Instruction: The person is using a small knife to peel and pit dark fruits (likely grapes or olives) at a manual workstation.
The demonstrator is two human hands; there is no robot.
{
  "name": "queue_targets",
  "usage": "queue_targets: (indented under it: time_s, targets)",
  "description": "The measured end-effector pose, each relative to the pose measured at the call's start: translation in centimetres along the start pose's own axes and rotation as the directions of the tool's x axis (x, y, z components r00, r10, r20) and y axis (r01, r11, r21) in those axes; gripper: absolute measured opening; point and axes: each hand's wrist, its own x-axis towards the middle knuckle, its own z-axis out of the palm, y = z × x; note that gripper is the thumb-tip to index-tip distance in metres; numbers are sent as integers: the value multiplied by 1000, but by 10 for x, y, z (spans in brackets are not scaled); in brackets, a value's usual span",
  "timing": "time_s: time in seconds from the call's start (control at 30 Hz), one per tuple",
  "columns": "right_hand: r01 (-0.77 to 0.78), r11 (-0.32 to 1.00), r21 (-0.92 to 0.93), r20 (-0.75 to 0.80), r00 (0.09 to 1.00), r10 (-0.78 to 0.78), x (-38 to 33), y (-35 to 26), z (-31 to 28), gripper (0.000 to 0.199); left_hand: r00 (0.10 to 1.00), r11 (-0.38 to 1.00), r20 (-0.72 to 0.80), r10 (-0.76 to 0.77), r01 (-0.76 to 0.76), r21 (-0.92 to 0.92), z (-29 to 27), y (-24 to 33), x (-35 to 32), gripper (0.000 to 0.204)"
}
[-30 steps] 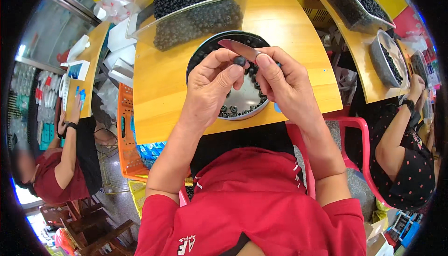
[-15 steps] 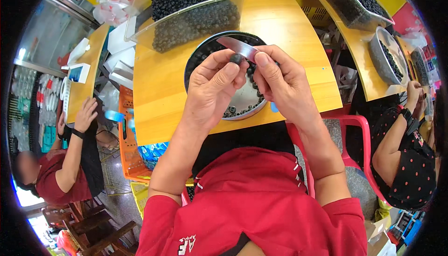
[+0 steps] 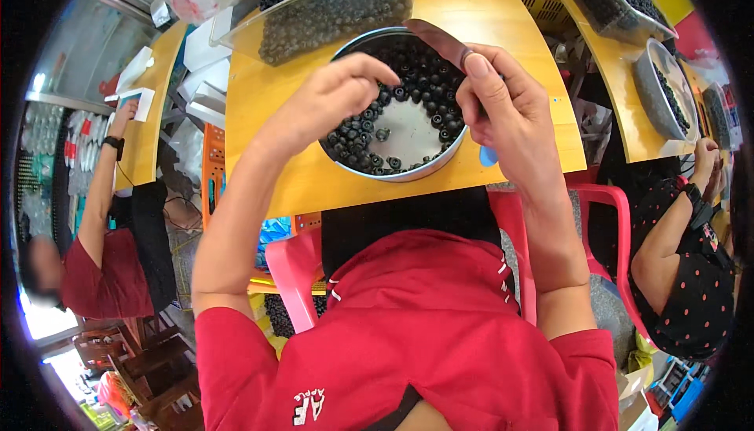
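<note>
left hand (image 3: 330,105) over bowl rim (image 3: 408,173)

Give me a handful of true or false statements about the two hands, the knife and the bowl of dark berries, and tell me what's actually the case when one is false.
1. The right hand holds a knife with its blade over the metal bowl. True.
2. The left hand rests flat on the yellow table, away from the bowl. False: it reaches over the bowl's rim, fingertips at the dark berries.
3. The bowl is heaped full. False: bare metal shows in its middle.
4. A clear tray of dark berries stands beyond the bowl. True.
5. The person wears a red top. True.
</note>
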Motion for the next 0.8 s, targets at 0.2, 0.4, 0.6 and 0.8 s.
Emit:
queue_targets:
  time_s: [0.2, 0.4, 0.6, 0.8]
  targets:
    - [51, 998, -19, -15, 999, -52, -1, 5, 0, 28, 963, 219, 258, -83, -235, 947, 23, -3, 1, 18]
    - [38, 999, -12, -23, 999, -39, -2, 5, -5, 27, 971, 347, 241, -6, -224, 911, 26, -6, 15, 19]
    - [-10, 995, 100, -100, 995, 20, 1, 6, -5, 27, 998, 988, 16, 64, -66, 140, 34, 14, 8, 23]
    - [207, 978, -39, -136, 968, -210, -3, 7, 4, 36, 992, 793, -58, 114, -126, -596, 62, 1, 14, 19]
